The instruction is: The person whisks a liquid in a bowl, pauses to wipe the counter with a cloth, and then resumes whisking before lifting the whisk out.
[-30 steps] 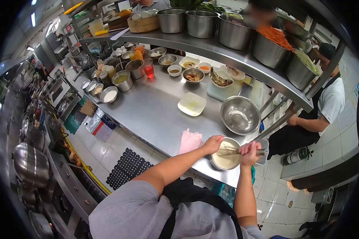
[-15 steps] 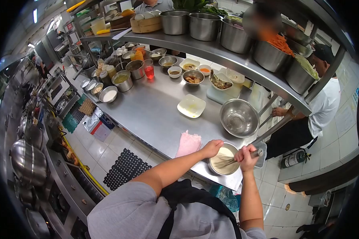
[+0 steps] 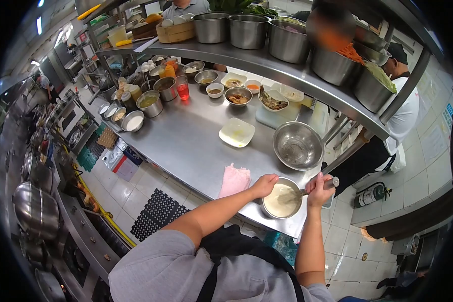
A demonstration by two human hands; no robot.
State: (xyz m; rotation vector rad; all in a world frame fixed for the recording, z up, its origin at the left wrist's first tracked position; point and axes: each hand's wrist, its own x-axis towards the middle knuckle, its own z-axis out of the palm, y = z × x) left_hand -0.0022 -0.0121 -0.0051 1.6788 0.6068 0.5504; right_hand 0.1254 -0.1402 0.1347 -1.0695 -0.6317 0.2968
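Near the front right corner of the steel table, a metal bowl (image 3: 291, 216) holds a pale, creamy batter (image 3: 278, 201). My left hand (image 3: 265, 185) is closed on the bowl's left rim. With my right hand (image 3: 317, 190) I grip the handle of a whisk (image 3: 330, 183); its wires dip into the batter at the right side. A folded pink cloth (image 3: 235, 180) lies left of my left hand. Behind the batter bowl stands a larger steel mixing bowl (image 3: 298, 147), with a pale square dish (image 3: 236, 132) to its left.
Several small bowls of food and sauces line the back of the steel table (image 3: 178, 133). Overhead, a shelf (image 3: 226, 53) carries steel pots, one with shredded carrot (image 3: 350, 53). A person in a white shirt (image 3: 405, 108) stands at right. Stoves run along the left.
My right hand has shifted slightly up and right with the whisk, whose wires now sit farther right in the batter. My left hand stays on the rim. The person at right has turned and shifted.
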